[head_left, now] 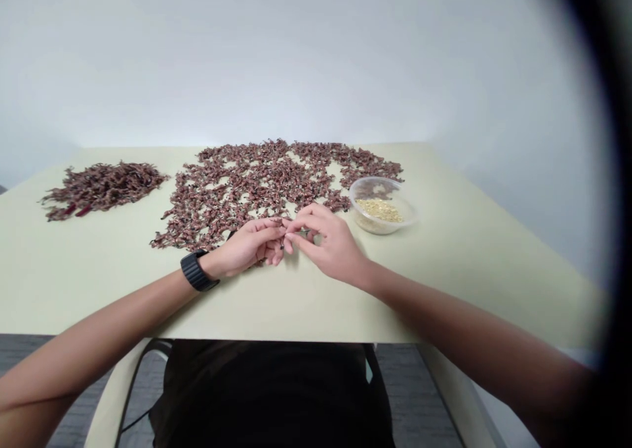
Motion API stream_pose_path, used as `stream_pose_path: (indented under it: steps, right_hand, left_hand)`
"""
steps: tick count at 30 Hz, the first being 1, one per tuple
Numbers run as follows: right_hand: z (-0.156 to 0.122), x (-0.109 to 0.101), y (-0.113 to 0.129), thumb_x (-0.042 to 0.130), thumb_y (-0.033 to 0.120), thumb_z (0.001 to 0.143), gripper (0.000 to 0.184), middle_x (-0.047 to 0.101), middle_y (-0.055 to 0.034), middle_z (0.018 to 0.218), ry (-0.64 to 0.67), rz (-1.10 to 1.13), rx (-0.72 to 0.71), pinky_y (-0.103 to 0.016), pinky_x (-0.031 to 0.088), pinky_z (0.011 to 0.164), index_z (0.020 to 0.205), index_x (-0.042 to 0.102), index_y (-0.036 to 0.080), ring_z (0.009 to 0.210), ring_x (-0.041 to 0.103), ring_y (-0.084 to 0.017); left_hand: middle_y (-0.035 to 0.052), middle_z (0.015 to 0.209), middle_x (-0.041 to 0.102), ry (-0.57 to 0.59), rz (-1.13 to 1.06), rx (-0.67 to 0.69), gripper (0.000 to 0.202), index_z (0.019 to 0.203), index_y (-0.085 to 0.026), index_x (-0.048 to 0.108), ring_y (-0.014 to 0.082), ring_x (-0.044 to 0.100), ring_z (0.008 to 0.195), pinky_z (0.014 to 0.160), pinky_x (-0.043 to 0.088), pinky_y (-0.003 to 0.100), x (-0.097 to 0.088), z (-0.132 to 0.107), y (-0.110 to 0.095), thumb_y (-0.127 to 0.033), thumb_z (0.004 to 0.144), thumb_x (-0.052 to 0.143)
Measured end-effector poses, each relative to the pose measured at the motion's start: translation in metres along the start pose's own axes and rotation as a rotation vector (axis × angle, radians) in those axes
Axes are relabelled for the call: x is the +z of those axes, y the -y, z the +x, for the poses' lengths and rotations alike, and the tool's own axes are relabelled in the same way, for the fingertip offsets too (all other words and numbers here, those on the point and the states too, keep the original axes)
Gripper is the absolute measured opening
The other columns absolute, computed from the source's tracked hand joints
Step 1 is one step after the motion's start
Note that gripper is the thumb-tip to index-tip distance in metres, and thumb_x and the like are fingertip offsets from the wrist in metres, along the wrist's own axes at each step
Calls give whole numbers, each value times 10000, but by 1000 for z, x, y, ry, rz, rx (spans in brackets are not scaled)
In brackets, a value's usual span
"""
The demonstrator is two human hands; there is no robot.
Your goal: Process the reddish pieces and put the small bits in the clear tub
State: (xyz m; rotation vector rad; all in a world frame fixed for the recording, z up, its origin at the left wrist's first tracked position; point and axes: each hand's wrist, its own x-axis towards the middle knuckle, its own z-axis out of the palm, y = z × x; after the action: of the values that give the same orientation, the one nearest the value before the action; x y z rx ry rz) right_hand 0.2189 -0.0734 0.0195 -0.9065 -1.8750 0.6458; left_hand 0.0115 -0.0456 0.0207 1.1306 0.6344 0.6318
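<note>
My left hand (251, 245) and my right hand (326, 240) meet fingertip to fingertip over the pale table (99, 263), just in front of a wide spread of small dark red dried pods (266, 181). Both hands are closed in a pinch on something tiny between them that I cannot make out. A black watch (196, 270) is on my left wrist. A clear plastic bowl (381, 204) with pale yellow seeds (379, 209) stands just right of my right hand.
A second, denser heap of dark red pods (101, 186) lies at the far left of the table. A plain white wall rises behind. The table's front edge runs close to my body, with a chair frame below.
</note>
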Motion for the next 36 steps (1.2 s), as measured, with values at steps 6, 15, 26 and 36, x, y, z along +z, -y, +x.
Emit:
stream_pose_path:
  steps: [6,15,26,36]
  right_hand:
    - [0,-1,-10,665,299,940,94,617,-60,987,-63,2,43,-345,503,679,991,743,282,839,596,-208]
    - [-1,4,-6,643,294,947,53,598,-51,944,-46,23,63,-340,497,666,949,684,262,794,581,-197]
    - [-1,2,-7,623,273,969,70,578,-46,924,-72,-37,14,-302,475,647,946,662,221,783,562,-171]
    - [1,-1,-14,628,308,981,112,607,-49,905,-82,-16,44,-299,457,633,950,669,209,788,569,-173]
  left_hand:
    - [35,649,658,-26,-10,-21,239,884,-105,654,84,579,502,458,443,170,0,0,-4,-332,960,650]
    - [29,623,642,-16,9,-23,260,858,-105,651,84,574,499,453,418,172,-2,2,-1,-349,949,663]
    - [40,636,643,-27,22,-22,274,852,-87,650,79,562,508,453,421,165,-2,2,-3,-337,963,644]
    - [57,850,703,-3,79,30,254,999,-115,631,82,618,604,549,501,185,-4,4,-1,-358,946,682]
